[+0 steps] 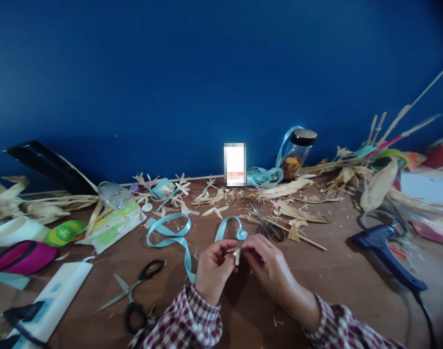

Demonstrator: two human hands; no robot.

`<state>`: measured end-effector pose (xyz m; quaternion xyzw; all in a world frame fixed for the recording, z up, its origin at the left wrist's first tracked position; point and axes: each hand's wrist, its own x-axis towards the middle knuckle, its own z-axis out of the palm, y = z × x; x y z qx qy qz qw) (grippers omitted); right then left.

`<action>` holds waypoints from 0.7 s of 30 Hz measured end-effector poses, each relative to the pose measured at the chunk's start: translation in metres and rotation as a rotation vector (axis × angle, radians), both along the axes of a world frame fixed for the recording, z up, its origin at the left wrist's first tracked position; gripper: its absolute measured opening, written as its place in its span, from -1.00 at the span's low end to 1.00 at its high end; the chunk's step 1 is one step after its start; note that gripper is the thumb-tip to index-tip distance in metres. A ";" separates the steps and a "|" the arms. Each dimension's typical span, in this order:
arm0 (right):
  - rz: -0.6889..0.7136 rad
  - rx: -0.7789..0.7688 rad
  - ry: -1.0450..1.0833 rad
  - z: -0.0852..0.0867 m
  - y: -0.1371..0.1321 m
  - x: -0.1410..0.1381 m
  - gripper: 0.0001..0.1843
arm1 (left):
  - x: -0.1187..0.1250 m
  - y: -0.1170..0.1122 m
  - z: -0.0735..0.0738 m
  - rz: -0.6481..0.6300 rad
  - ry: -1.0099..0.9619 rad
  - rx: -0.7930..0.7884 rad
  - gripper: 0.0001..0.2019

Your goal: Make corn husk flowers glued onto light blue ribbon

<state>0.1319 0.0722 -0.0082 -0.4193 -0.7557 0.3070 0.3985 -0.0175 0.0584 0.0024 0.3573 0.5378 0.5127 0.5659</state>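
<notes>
One small pale piece of dried husk [237,256] sits at the fingertips of the left hand [214,266], between the thumb and the curled index finger, its light tip poking out toward the right hand [267,264]. The left fingers are pinched narrow on it. The right fingers are bent in close beside it, their tips partly hidden by the hand itself; whether they grip anything, I cannot tell.

Just beyond the fingertips is a curl of light blue ribbon [228,222], and a longer loop of ribbon [169,241] lies on the table [178,305] to the left, its end running behind the left wrist. Near the right hand, on its far side, a pair of dark-handled scissors [276,233] lies beside a thin stick [308,238]. Another pair of scissors [131,293], blades spread, lies left of the left sleeve.

Farther out, a blue glue gun [390,254] rests at the right and a white power strip [63,296] at the left. Along the blue wall [192,87] stands a tilted jar [294,157] with a black lid, among scattered husk scraps.
</notes>
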 end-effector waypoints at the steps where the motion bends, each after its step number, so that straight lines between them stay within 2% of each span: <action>1: 0.010 0.010 0.008 0.000 0.000 0.000 -0.80 | 0.000 0.000 0.001 -0.002 -0.002 -0.004 -0.76; 5: 0.017 0.034 0.040 -0.001 0.000 0.000 -0.78 | 0.001 0.001 0.007 0.005 -0.029 -0.024 -0.78; 8: -0.006 -0.008 0.060 -0.001 -0.001 -0.001 -0.80 | 0.001 0.001 0.004 0.003 -0.059 -0.030 -0.76; 11: -0.028 -0.156 0.112 0.000 -0.002 -0.004 -0.85 | 0.000 0.001 -0.003 -0.009 -0.106 -0.054 -0.73; 15: 0.013 -0.351 0.204 0.004 -0.003 -0.006 -0.88 | 0.000 0.000 -0.006 -0.018 -0.118 -0.064 -0.73; 21: -0.056 -0.282 0.131 0.008 -0.001 -0.004 -0.89 | 0.001 -0.005 0.003 -0.007 -0.017 0.034 -0.76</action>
